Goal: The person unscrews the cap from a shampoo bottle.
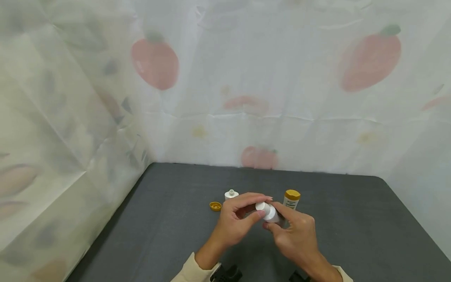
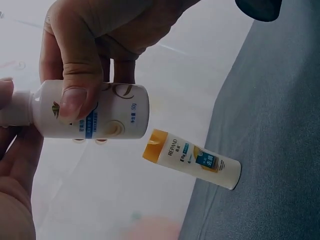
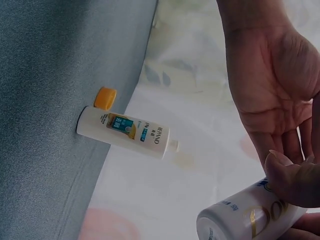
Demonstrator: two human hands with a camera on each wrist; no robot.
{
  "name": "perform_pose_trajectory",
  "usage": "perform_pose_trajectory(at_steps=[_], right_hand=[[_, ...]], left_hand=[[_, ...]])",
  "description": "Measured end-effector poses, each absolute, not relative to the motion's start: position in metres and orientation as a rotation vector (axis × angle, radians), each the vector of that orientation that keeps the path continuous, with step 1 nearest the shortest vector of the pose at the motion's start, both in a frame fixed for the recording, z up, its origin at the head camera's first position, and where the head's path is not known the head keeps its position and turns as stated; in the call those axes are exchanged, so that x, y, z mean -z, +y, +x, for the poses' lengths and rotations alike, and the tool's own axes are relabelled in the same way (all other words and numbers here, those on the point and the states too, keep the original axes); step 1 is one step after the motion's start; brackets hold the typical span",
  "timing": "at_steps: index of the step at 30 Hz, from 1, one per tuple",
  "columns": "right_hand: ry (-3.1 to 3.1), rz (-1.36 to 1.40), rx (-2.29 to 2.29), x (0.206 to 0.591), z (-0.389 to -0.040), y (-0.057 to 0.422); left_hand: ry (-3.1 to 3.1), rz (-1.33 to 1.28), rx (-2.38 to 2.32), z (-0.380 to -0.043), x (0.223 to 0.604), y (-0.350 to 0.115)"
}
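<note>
My right hand [image 1: 297,235] grips the body of a small white Dove bottle [image 2: 122,117], marked 50g. The left hand [image 1: 232,225] pinches the bottle's white cap [image 1: 261,206] between thumb and fingers. In the head view, the bottle is tilted with its cap toward the left hand. Its lettering shows in both wrist views, while fingers cover part of the label.
Behind the left hand, an uncapped white REPAND bottle [image 3: 132,135] stands upright on the grey table [image 1: 169,235]. Beside it lies its yellow cap [image 1: 215,206]. A second REPAND bottle [image 2: 197,162] with its yellow cap on stands behind the right hand. Patterned sheeting [image 1: 299,78] surrounds the table.
</note>
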State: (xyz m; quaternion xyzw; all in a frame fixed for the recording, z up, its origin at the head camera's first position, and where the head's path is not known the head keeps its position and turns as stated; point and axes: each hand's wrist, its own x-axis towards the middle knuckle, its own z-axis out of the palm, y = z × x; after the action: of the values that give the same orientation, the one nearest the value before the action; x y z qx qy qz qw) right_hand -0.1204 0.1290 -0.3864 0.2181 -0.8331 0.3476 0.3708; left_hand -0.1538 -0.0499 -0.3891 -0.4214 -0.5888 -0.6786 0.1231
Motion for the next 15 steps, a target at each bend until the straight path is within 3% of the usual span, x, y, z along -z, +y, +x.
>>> perform_pose_trajectory(at_steps=[15], right_hand=[[-2.088,0.598,-0.857,0.390,-0.113,0.128]], left_hand=[[-1.654,-1.132,1.892,-0.151,0.381,-0.033]])
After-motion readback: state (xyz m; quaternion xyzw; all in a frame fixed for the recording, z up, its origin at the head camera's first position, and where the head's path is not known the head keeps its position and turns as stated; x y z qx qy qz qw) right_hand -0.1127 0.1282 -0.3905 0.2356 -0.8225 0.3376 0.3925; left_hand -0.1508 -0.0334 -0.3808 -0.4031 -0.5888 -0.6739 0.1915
